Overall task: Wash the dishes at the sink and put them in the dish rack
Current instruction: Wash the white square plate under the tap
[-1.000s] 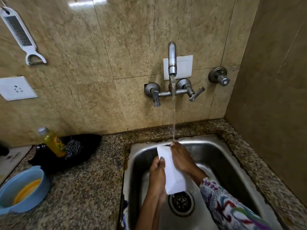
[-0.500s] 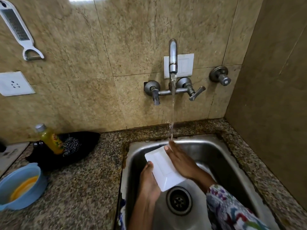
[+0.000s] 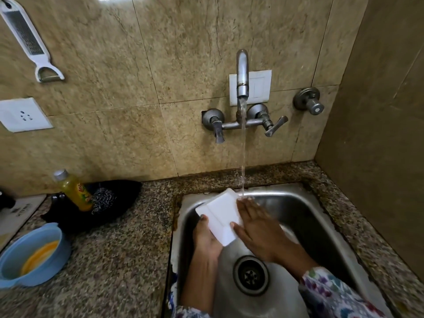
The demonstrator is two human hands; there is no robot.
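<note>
— What is the desk (image 3: pixel 128 260) like?

— Speckled granite, brown and black, running along the tiled wall, with a steel sink (image 3: pixel 321 228) set into its right part.

— And what lies on it?

— At the left edge, near the front, a blue bowl (image 3: pixel 13 269) with something yellow inside. Behind it, against the wall, a black dish (image 3: pixel 124 193); a yellow bottle (image 3: pixel 73 191) with a grey cap leans in it, just beside a steel scrubber (image 3: pixel 104 199).

— Anything further left?

— A pale board (image 3: pixel 16 216) at the frame's edge, partly cut off.
</note>
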